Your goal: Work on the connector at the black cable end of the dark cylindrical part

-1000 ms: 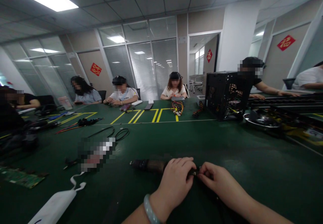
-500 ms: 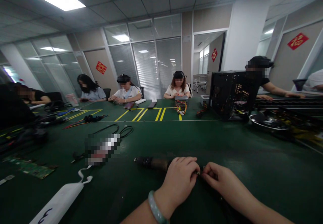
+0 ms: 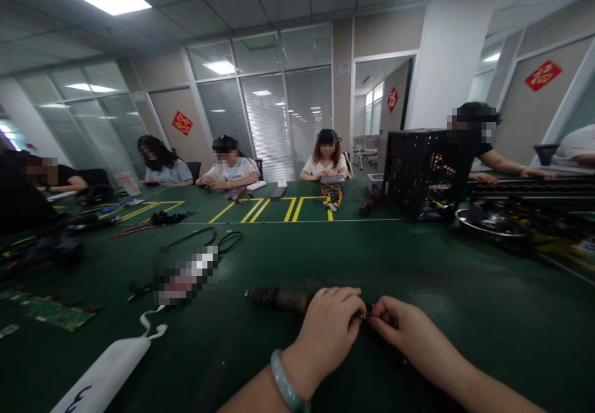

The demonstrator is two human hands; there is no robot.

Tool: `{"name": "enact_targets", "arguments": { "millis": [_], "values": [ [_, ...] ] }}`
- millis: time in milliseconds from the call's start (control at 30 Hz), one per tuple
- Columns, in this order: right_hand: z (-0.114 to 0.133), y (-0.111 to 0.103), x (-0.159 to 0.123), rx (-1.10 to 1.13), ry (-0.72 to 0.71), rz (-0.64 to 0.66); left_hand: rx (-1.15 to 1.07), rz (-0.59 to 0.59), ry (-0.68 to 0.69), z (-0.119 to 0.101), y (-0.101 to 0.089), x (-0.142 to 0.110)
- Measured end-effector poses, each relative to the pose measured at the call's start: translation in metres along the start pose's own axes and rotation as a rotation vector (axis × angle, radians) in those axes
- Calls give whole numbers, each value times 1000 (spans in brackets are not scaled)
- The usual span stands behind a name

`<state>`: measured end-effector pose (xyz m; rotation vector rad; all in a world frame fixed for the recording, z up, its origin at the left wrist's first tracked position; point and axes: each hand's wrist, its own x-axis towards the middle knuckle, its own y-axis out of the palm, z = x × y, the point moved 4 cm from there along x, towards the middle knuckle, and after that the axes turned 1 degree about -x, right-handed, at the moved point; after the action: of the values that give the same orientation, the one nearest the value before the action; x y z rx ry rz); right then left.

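My left hand stays clamped around the dark cylindrical tool on the green surface while my right hand keeps its fingers pinched on the small part at the tool's end, so little has shifted.

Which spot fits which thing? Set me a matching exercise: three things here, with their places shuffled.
Things:
1. dark cylindrical tool
2. black computer case
3. green circuit board

Places:
a. far right of the green table
b. near left edge
c. under the left hand, which meets the right hand

Pairs: 1-c, 2-a, 3-b
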<state>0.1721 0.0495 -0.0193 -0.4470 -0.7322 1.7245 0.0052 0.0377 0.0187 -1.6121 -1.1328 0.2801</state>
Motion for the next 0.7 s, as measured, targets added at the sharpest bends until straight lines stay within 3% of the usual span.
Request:
{"name": "enact_targets", "arguments": {
  "millis": [467,700],
  "values": [
    [-5,4,1,-10,61,-38,3,-20,-12,1,4,1],
    [15,-1,-5,-161,108,-149,5,-35,-12,2,7,2]
  ]
}}
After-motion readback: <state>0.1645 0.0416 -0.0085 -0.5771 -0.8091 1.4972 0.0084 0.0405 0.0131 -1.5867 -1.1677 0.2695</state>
